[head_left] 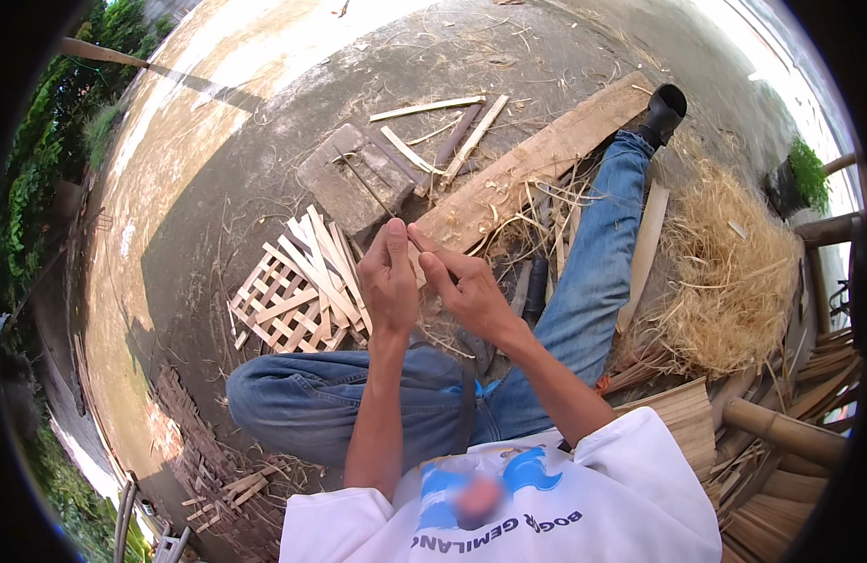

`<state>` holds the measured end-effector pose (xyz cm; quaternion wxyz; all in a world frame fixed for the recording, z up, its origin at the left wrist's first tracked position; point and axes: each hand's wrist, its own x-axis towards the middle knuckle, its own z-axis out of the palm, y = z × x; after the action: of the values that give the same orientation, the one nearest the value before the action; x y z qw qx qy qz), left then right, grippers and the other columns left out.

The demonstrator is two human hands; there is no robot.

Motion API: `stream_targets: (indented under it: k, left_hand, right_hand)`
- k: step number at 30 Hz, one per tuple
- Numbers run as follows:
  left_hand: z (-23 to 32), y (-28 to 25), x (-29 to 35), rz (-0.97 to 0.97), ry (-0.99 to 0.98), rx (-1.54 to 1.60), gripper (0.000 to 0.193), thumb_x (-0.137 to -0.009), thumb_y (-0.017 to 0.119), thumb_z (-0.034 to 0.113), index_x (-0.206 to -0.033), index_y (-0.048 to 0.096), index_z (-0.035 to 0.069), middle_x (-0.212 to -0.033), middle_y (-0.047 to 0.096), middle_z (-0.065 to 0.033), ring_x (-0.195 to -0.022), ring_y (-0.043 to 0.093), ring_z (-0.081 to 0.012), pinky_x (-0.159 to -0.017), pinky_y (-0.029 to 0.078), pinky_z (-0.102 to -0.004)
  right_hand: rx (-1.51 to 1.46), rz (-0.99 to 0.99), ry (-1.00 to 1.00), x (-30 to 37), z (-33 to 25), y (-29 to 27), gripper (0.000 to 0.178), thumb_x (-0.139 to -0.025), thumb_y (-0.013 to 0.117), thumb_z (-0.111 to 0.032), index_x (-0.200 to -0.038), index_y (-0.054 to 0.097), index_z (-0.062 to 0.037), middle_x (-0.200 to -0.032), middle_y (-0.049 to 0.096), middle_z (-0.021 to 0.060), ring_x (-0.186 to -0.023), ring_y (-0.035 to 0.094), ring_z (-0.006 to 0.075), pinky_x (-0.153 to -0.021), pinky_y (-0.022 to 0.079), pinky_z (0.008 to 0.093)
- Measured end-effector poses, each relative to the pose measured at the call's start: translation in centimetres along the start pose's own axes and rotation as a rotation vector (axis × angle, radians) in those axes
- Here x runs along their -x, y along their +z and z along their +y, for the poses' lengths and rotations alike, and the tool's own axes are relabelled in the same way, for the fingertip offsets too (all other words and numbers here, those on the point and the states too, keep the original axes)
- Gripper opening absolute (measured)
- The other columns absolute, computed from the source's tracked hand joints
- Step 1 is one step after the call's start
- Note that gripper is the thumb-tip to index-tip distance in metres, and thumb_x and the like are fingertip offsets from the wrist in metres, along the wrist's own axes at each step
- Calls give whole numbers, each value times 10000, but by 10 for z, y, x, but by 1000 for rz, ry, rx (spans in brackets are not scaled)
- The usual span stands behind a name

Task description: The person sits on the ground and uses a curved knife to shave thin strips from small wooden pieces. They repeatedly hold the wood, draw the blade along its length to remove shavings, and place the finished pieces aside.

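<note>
The person's left hand (388, 272) is closed, its fingertips pinching a thin dark rod (366, 183) that slants out over a grey block (322, 180); whether its far end touches the block cannot be told. The rod's near end disappears among the fingers. The right hand (471, 293) is drawn in narrow just beside the left, but what its fingertips grip is hidden. Behind the hands, the near end of a wooden plank (546, 159) is partly covered. Loose strips (306, 267) hide part of a woven lattice (255, 296). Near the bent knee, shavings obscure a dark-handled tool (537, 289).
</note>
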<state>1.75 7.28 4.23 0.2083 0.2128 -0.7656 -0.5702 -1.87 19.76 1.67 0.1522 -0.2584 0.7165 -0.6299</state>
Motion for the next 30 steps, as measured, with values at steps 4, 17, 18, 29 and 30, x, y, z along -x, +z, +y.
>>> stream_targets:
  k: [4,17,18,29,30]
  left_hand:
    - [-15,-10,-3,61,35,7,473,-1126,427,347,-800,529,19,-622,366,-3,-595,361,-92,-542,316,-313]
    - [-37,-32,-21,304,155,-478,472,-1120,418,338,-843,554,-19,-602,458,-159,-526,474,-252,-554,378,-431]
    - [-40,-38,-26,330,129,-534,473,-1118,423,340,-854,577,-20,-602,497,-165,-518,525,-263,-558,398,-438]
    - [-62,-33,-33,473,64,-102,362,-1074,571,256,-1112,639,-97,-977,678,-144,-827,750,-225,-740,675,-326]
    - [-64,-29,-33,495,66,-85,354,-1073,574,250,-1115,634,-97,-982,676,-145,-827,749,-225,-743,675,-326]
  right_hand:
    - [13,47,32,0,21,13,394,-1071,523,-311,-1385,627,-95,-1132,704,223,-804,645,370,-787,515,392]
    - [118,41,538,58,202,6,554,-1059,458,-471,-1395,601,-55,-724,685,124,-652,663,284,-698,552,403]
    - [13,69,548,58,202,7,571,-1059,461,-481,-1359,625,-24,-671,660,99,-593,642,237,-647,552,387]
    - [-193,34,723,34,174,27,592,-1071,442,-528,-893,615,9,-660,584,52,-513,580,139,-486,479,317]
    - [-183,32,704,29,163,29,589,-1073,440,-524,-873,603,5,-666,582,54,-514,580,142,-486,478,320]
